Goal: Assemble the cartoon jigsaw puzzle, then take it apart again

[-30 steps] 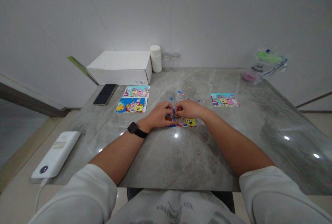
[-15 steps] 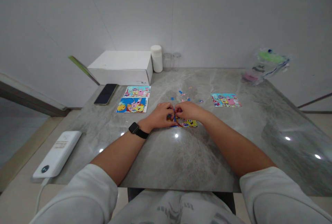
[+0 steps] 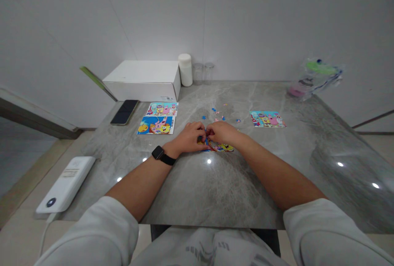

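A partly covered jigsaw puzzle (image 3: 227,147) with a colourful cartoon picture lies flat on the table, beneath both hands. My left hand (image 3: 191,136), with a black watch on its wrist, grips the puzzle's left part, its fingers curled at the far side and its thumb along the near side. From the right, my right hand (image 3: 223,131) reaches over the puzzle with its fingertips pinched, close to my left fingers. A small blue bit shows at that pinch, mostly hidden. Beyond the hands lie several loose puzzle pieces (image 3: 223,118), blue and pink.
Picture cards (image 3: 156,125) lie at the left, and another card (image 3: 267,119) at the right. Behind stand a white box (image 3: 141,91), a white bottle (image 3: 185,71) and two glasses (image 3: 208,74). A phone (image 3: 124,112), a power bank (image 3: 66,184) and a plastic bag (image 3: 315,79) lie near the edges.
Almost nothing differs. Both hands stay at the puzzle, with my right fingertips shifted very slightly; the whole view has moved a little.
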Action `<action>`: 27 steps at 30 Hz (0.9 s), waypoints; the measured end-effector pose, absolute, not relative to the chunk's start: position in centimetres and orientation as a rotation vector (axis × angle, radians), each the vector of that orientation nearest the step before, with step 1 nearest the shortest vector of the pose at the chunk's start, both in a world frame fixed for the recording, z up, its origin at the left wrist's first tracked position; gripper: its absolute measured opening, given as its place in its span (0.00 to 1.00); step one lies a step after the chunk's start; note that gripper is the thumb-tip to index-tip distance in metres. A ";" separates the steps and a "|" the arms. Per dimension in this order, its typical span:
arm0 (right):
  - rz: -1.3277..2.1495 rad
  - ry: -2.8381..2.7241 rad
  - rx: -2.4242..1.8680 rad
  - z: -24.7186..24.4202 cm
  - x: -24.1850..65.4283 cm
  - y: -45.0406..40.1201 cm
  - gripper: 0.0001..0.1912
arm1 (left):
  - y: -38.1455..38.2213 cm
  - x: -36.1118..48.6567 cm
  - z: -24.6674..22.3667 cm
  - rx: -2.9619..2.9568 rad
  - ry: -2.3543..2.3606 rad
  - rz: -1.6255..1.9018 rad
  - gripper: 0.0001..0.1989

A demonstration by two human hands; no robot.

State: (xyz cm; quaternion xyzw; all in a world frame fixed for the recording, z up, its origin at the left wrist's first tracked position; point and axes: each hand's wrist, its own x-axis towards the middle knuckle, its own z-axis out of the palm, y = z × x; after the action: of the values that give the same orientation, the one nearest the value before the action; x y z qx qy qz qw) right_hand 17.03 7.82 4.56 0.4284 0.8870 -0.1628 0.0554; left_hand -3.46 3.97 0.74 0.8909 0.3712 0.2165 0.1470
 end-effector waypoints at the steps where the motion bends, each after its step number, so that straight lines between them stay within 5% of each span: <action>1: -0.495 2.689 1.304 4.6 17.0 7.8 0.11 | 4.0 -3.5 0.7 2.563 1.071 0.620 0.19; 17: -0.863 2.694 1.279 5.5 18.0 8.4 0.06 | 3.8 -3.3 1.1 2.543 1.084 0.609 0.19; 27: -0.717 2.645 1.326 5.1 17.3 8.0 0.05 | 3.8 -3.3 1.2 2.547 1.081 0.607 0.20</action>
State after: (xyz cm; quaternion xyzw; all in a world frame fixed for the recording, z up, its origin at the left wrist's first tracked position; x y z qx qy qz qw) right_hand 17.27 8.01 5.15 0.4350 0.8678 -0.2353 0.0484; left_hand -3.28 3.81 1.21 0.8885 0.3770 0.2116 0.1540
